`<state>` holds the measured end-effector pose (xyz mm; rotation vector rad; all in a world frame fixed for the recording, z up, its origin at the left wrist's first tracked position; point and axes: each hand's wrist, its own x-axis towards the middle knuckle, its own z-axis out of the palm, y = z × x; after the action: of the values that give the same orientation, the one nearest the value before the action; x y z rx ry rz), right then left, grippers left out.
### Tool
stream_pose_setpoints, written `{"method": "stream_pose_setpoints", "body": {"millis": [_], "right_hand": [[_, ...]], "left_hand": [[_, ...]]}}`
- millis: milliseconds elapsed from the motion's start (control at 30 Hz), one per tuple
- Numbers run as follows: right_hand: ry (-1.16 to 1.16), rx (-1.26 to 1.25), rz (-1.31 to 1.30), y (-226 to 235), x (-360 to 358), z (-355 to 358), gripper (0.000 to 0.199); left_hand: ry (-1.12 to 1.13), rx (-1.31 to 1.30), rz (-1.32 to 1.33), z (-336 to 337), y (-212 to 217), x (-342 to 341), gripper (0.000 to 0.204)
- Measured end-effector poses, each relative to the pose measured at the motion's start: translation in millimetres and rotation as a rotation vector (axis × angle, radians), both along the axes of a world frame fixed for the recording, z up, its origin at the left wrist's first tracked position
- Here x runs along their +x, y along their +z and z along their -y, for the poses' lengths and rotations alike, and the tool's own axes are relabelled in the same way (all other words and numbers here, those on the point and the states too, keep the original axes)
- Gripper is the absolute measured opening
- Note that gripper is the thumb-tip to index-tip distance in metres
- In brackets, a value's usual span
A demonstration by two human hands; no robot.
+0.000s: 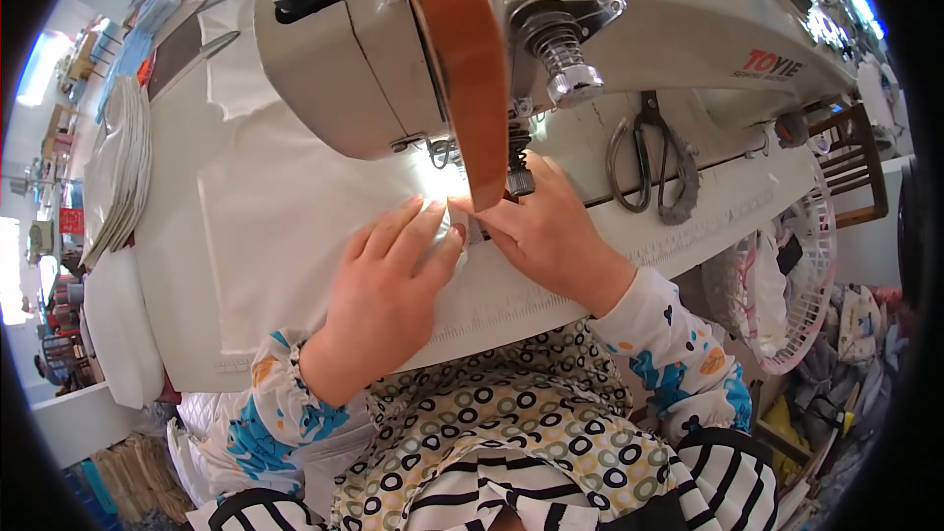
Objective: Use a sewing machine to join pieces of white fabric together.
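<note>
At the needle area of a cream sewing machine [393,59], both my hands are close together over white fabric [285,236]. My left hand [383,285] lies on the fabric with its fingers stretched out flat and its thumb apart; a bright fold of cloth shows between thumb and forefinger. My right hand [556,236] is just right of the needle, its fingers drawn together at the fabric's edge. An orange guard strip [457,69] hides part of its fingertips. Lamp glare washes out the needle and the cloth under it.
Dark-handled scissors [644,157], one loop wrapped in grey cloth, lie right of my right hand. A ruler strip [678,246] runs along the table's front edge. Stacked white pieces [123,167] hang at the left edge. A pink basket [806,285] stands at right.
</note>
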<state>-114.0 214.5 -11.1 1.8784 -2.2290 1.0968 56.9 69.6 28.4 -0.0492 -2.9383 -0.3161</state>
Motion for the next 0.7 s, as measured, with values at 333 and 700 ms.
{"method": "stream_pose_setpoints", "body": {"millis": [333,700], "right_hand": [[-0.024,-0.056,-0.011,-1.8,0.4,-1.2,0.028],[0.131,-0.032,-0.034,3.4,0.1,-0.4,0.033]], "left_hand": [[0.004,-0.024,0.019,31.2,5.8,-24.4,0.038],[-0.037,0.149,0.177,28.9,14.1,-24.1,0.053]]}}
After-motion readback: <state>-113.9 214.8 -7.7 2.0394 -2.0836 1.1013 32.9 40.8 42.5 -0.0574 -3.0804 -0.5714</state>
